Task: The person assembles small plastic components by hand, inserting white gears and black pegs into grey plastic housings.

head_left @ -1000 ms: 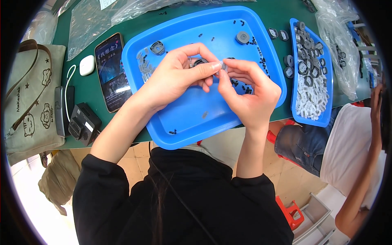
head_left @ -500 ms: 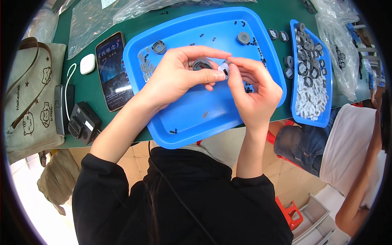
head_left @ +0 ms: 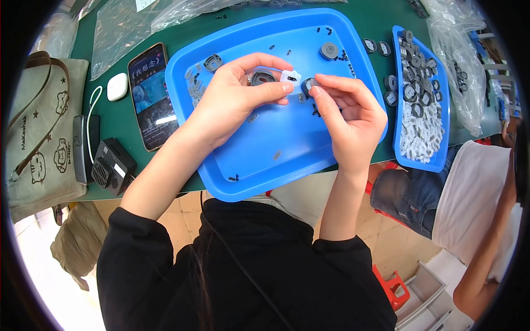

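Observation:
My left hand (head_left: 237, 96) pinches a small white plastic piece (head_left: 290, 77) between thumb and forefinger, over a large blue tray (head_left: 259, 160). My right hand (head_left: 345, 107) holds a small dark grey round part (head_left: 307, 84) right against the white piece. Just behind my left fingers a grey ring-shaped part (head_left: 264, 77) lies on the tray. More grey round parts (head_left: 329, 51) and tiny black bits are scattered across the tray, with a pile of grey pieces (head_left: 194, 88) at its left side.
A narrow blue tray (head_left: 439, 160) to the right holds several grey rings and white pieces. A phone (head_left: 152, 96), white earbud case (head_left: 117, 86), black adapter (head_left: 113, 165) and beige bag (head_left: 38, 132) lie left. Clear plastic bags (head_left: 458, 55) sit behind. Another person's arm (head_left: 491, 231) is at right.
Both hands have shifted slightly up the tray. The white piece now shows clearly at my left fingertips, and my right fingers have closed in against it with the grey part.

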The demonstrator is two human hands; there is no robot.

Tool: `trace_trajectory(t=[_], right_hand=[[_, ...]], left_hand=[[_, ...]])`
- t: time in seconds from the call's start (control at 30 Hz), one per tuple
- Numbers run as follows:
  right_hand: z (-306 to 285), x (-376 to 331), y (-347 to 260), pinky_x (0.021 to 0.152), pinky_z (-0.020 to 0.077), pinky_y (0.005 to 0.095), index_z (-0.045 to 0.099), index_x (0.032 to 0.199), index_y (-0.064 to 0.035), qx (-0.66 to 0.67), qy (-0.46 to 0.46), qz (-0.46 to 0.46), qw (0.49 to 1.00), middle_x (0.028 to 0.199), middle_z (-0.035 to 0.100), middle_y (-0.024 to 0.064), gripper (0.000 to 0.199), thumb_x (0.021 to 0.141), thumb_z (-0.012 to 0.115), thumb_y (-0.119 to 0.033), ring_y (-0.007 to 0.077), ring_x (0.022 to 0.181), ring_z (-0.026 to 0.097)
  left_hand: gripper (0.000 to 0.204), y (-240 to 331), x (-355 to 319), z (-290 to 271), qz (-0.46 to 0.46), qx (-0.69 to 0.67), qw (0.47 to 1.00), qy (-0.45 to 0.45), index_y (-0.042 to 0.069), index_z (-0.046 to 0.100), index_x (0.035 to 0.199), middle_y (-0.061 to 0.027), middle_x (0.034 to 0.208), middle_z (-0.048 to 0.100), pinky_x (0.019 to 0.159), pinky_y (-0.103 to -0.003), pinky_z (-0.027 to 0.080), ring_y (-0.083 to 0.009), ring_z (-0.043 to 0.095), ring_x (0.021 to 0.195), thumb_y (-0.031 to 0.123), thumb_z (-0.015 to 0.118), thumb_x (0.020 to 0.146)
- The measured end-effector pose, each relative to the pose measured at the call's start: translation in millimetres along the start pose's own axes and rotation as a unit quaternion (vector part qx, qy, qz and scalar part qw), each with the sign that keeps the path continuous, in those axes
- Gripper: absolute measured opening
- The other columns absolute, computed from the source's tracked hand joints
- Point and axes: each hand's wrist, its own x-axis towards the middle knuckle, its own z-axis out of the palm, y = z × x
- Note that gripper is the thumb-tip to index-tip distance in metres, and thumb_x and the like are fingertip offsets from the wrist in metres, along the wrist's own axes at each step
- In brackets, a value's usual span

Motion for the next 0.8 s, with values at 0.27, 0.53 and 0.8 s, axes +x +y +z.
trace_trajectory(t=[0.27,0.53,0.8], right_hand=[[-0.8,1.0,5.8,0.074,0.0527,0.0247,0.065,0.098,0.0052,0.019,-0.033,0.024,0.999,0.091,0.067,0.0112,0.022,0.077,0.067,0.006,0.0139,0.081,0.065],[1.0,-0.2,6.0,0.068,0.0534,0.0235,0.066,0.100,0.0029,-0.054,-0.012,0.003,0.998,0.089,0.068,0.0099,0.020,0.079,0.066,0.003,0.0135,0.079,0.067],[5.0,0.9,0.6,0.072,0.0513,0.0227,0.056,0.101,0.0037,-0.180,-0.031,-0.074,0.980,0.089,0.068,0.0131,0.011,0.092,0.051,0.002,0.0139,0.082,0.065]], left_hand=[[0.030,-2.3,0.0,0.4,0.013,-0.010,1.000,-0.023,-0.003,0.057,0.113,-0.0084,0.099,0.061,0.086,-0.025,0.052,-0.0141,0.063,0.090,0.004,0.065,0.085],[0.029,0.2,-0.8,3.0,0.012,0.011,1.000,-0.020,-0.003,0.058,0.112,-0.0081,0.099,0.060,0.086,-0.024,0.052,-0.0142,0.064,0.090,0.004,0.065,0.085],[0.029,0.3,-0.9,2.0,0.011,0.000,1.000,-0.006,-0.003,0.057,0.113,-0.0091,0.102,0.059,0.086,-0.024,0.052,-0.0143,0.064,0.090,0.004,0.065,0.085]])
